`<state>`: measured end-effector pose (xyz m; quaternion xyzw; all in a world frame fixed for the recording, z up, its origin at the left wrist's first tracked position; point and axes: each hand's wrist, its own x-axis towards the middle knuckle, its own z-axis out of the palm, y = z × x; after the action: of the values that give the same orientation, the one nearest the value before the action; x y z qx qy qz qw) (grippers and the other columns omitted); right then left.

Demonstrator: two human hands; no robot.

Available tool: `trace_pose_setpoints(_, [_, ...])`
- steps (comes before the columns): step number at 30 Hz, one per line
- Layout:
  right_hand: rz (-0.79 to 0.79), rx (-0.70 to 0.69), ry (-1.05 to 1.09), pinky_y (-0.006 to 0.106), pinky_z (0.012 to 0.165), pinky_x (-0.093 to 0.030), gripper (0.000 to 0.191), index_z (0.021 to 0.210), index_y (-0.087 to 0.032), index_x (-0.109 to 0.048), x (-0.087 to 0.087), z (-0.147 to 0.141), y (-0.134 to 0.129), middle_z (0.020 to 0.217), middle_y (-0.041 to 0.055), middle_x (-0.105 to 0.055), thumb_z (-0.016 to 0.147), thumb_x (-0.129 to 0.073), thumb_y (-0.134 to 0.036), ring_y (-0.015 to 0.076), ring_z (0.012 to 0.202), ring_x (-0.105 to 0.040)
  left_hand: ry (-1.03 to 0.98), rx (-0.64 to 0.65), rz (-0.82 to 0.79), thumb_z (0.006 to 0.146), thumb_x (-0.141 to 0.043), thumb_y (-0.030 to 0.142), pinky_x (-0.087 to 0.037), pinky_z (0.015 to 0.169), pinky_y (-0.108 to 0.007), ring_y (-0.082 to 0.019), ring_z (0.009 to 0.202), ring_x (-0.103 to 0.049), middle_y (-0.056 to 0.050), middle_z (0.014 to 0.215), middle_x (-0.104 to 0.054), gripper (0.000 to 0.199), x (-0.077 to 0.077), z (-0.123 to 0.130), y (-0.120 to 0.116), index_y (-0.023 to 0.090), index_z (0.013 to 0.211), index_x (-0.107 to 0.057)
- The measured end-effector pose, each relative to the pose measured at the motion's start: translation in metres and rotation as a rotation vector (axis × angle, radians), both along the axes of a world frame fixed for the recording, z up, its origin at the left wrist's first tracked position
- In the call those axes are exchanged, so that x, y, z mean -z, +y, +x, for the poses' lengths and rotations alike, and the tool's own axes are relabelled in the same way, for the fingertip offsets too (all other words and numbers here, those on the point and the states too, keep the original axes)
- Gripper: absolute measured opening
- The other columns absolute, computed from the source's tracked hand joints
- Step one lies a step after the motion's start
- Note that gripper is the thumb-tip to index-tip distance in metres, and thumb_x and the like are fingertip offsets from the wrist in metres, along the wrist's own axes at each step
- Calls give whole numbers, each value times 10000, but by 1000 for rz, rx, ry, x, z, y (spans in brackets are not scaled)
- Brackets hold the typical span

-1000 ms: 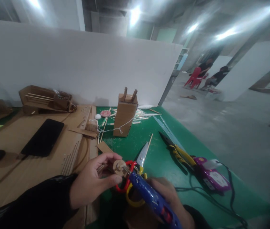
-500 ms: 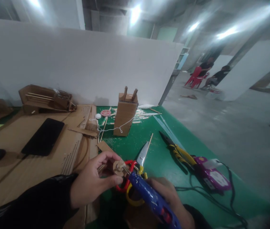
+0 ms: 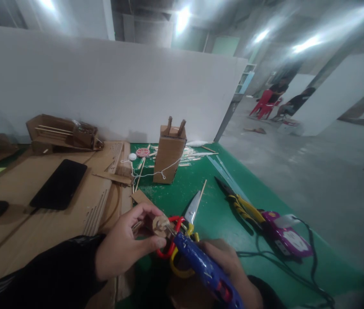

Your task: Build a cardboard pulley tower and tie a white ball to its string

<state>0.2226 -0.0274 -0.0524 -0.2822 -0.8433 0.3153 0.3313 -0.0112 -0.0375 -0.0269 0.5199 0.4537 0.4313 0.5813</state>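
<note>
Between the thumb and fingers of my left hand (image 3: 128, 244) is a small round cardboard piece (image 3: 160, 226), its flat face turned toward the right. My right hand (image 3: 225, 262) is wrapped round a blue glue gun (image 3: 204, 268), whose metal nozzle meets the middle of that piece. Whether glue is flowing is too small to tell. Beneath and just beyond the hands lie scissors (image 3: 192, 209) with red and yellow handles, partly covered by the glue gun. A thin wooden stick (image 3: 203, 189) lies along the blade. Farther back stands a tall cardboard box (image 3: 169, 159) with two upright prongs and string around it.
To the right lie pliers (image 3: 242, 206) and a purple power strip (image 3: 286, 236) with a trailing cord. At left, a black phone (image 3: 58, 184) rests on cardboard sheets (image 3: 14, 240). A cardboard model (image 3: 62, 133) stands by the white partition (image 3: 104, 86). Two people sit far off.
</note>
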Motion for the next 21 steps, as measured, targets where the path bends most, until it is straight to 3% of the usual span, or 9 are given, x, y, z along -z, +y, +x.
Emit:
trace_pose_setpoints(12, [84,15,-61,214,561,-456,410,818,-147,-651,5,-2,-2,623,58,-622,921,-444,-487,135,552,-573,22,-30,31,693,-713,125,-492,757,-242,-149,827,-616,-11,877,-640,315,1,-1,3,186,965,-567])
trace_pose_setpoints(17, [139,33,-4,217,504,-444,414,840,-154,-653,8,0,-1,568,48,-614,923,-430,-492,142,492,-575,12,-39,0,658,-734,106,-494,740,-241,-145,801,-626,-3,857,-648,325,1,-1,4,185,928,-572])
trace_pose_setpoints(21, [181,143,87,242,491,-451,304,853,-207,-624,21,7,-1,579,37,-637,892,-477,-471,166,471,-601,41,-25,-48,641,-746,104,-500,742,-258,-167,831,-645,-20,876,-676,336,6,-1,6,176,931,-593])
